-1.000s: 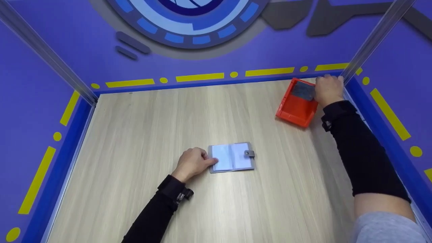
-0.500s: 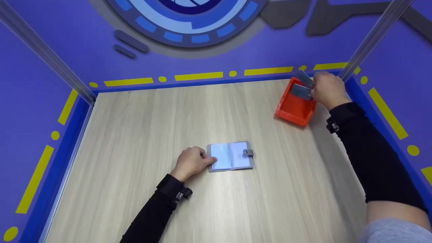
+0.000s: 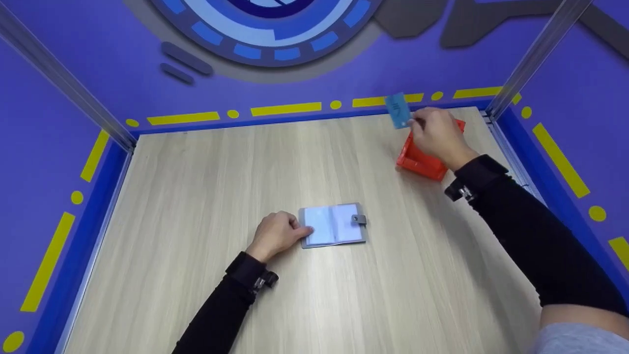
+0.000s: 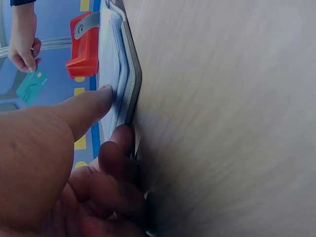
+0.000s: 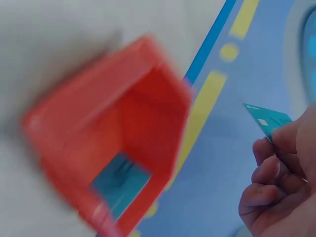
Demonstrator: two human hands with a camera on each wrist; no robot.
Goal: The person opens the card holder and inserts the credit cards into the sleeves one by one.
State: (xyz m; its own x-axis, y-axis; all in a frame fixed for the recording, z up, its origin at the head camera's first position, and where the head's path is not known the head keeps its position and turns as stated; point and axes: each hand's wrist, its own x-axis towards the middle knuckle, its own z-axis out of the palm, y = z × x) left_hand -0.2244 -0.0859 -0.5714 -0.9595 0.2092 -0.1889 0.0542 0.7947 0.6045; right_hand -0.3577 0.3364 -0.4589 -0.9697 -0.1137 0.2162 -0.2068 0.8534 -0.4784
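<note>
A card holder [image 3: 334, 225] with clear sleeves and a grey snap strap lies spread on the table. My left hand [image 3: 276, 235] pinches its left edge, thumb on top and fingers beneath, as the left wrist view shows. My right hand [image 3: 439, 135] holds a teal chip card [image 3: 397, 110] by one end, raised above the red bin [image 3: 423, 164]. In the right wrist view the held card [image 5: 266, 118] shows its chip, and another teal card [image 5: 121, 182] lies inside the bin.
The wood-grain table [image 3: 221, 177] is bounded by blue-purple panels [image 3: 275, 91] with yellow marks. A metal corner post [image 3: 538, 56] stands behind the bin at the far right.
My right hand has drawn a card up out of the bin and moved it leftward, turning its teal face into view. My left hand stays at the card holder's edge.
</note>
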